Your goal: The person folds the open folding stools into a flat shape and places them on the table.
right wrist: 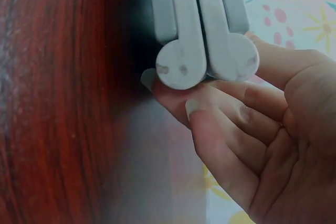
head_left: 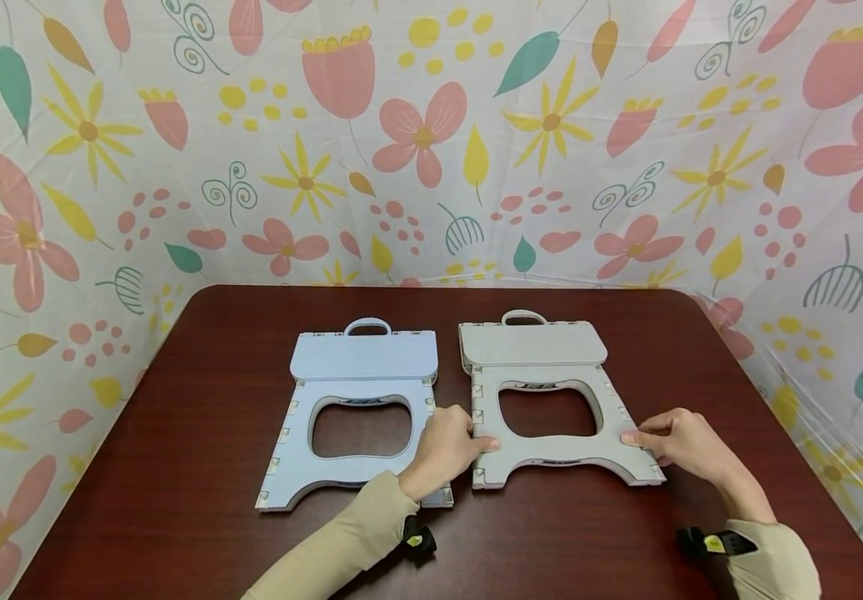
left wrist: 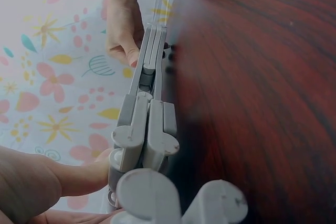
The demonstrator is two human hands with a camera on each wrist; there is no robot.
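A folded greyish-white step stool lies flat on the table at right of centre in the head view, its carry handle to the back. My left hand grips its lower left edge, thumb on the upper face. At the lower right corner my right hand holds the stool, thumb on top. The right wrist view has that hand's fingertips reaching under the hinged edge. From the left wrist, the stool's layered hinges appear edge-on. A folded pale blue step stool lies to the left, partly hidden by my left hand.
Both stools lie on a dark reddish-brown table with rounded back corners. Behind it and along the sides hangs a white curtain printed with flowers and leaves. A black strap device sits on each wrist.
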